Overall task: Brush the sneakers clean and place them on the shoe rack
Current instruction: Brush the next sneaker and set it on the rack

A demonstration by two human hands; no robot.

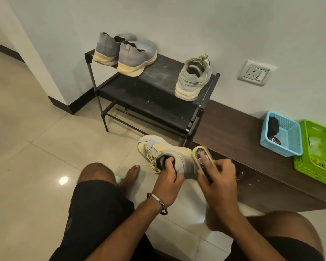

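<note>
Head view: left hand [168,178] gripping the sneaker [166,157] at its opening, above the floor just in front of the shoe rack [158,87]. Right hand [217,174] curled round the brush [202,157], pressed on the heel. Best to hold steady, rub in short strokes.

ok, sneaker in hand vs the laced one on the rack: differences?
The held sneaker is off the rack, gripped at its collar by the left hand, with the right hand holding a brush to its heel. The laced sneaker stands untouched on the shoe rack. Both look pale with yellowish laces.
</note>
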